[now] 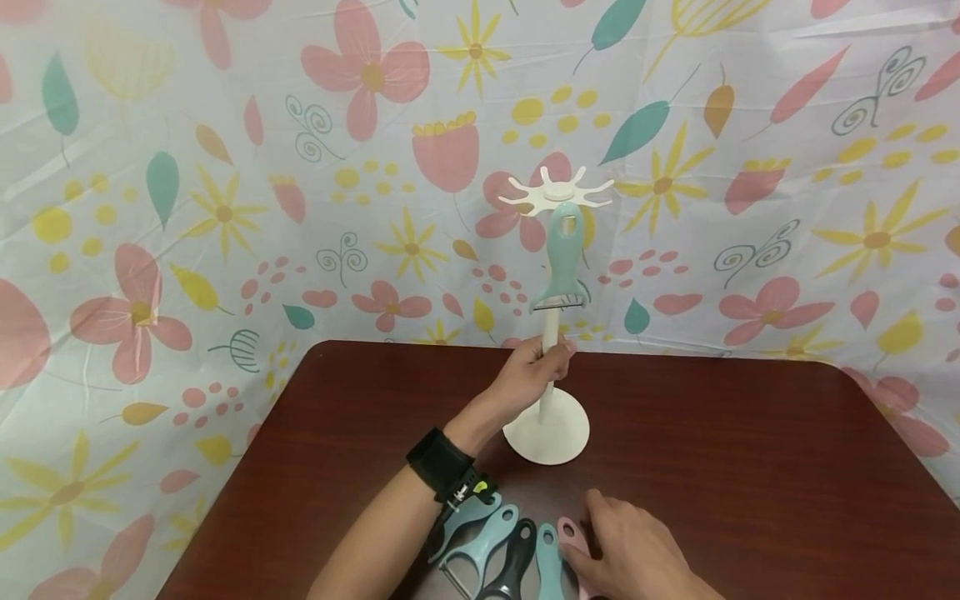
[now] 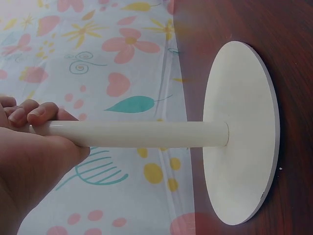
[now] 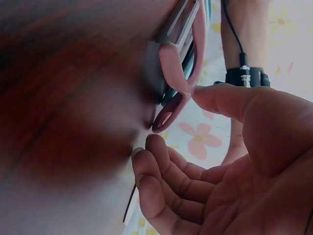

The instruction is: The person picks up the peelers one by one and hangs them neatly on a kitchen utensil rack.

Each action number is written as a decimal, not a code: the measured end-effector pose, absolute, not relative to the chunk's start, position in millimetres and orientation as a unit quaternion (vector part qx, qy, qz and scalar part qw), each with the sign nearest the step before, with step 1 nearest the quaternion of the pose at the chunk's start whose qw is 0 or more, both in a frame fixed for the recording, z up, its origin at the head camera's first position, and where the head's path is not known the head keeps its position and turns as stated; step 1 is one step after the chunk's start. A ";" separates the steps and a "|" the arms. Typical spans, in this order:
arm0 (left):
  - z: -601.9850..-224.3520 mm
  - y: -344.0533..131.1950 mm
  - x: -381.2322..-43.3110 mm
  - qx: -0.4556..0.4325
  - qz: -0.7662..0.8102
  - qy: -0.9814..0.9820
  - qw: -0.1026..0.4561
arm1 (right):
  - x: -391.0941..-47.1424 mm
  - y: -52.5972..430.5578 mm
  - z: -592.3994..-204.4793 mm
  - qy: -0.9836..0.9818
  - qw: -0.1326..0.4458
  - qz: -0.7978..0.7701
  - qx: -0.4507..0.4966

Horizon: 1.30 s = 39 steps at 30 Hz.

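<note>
My left hand [image 1: 527, 372] grips the post of a white utensil stand [image 1: 549, 437] with a round base and a ring of hooks on top. From one hook hangs a light green peeler [image 1: 565, 250], blade end down. In the left wrist view, the fingers curl round the post above the base. My right hand [image 1: 637, 542] is at the pink peeler [image 3: 177, 71] on the table. In the right wrist view, the thumb [image 3: 215, 100] is right at its neck, while the loosely bent fingers lie just past the handle's end, apart from it.
Left of the pink peeler lie a light blue peeler [image 1: 550, 562], a black peeler [image 1: 519, 558] and more light blue ones [image 1: 487, 537], one partly behind my left wrist. The dark brown table [image 1: 750, 450] ends at a flower-patterned cloth [image 1: 225, 208].
</note>
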<state>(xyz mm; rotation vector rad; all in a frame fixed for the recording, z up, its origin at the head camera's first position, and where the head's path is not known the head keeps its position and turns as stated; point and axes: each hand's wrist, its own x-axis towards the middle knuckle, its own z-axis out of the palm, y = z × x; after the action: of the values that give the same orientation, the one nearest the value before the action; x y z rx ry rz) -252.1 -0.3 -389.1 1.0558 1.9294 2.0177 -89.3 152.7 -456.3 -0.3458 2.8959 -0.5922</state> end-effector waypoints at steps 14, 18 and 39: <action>-390.8 0.4 -252.9 0.357 0.676 0.640 0.078 | -88.1 150.8 -459.5 0.970 0.107 -0.196 -0.101; -390.5 0.3 -252.3 0.355 0.674 0.644 0.077 | -87.8 151.2 -460.3 0.970 0.115 -0.192 -0.098; -388.2 0.4 -250.4 0.339 0.672 0.653 0.081 | -86.7 151.5 -461.4 0.972 0.106 -0.180 -0.103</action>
<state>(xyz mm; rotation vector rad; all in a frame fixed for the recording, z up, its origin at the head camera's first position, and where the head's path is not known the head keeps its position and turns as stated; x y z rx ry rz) -250.4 0.4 -388.2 1.0133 1.9517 2.0094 -86.7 151.5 -461.4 -0.3034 2.8642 -0.5314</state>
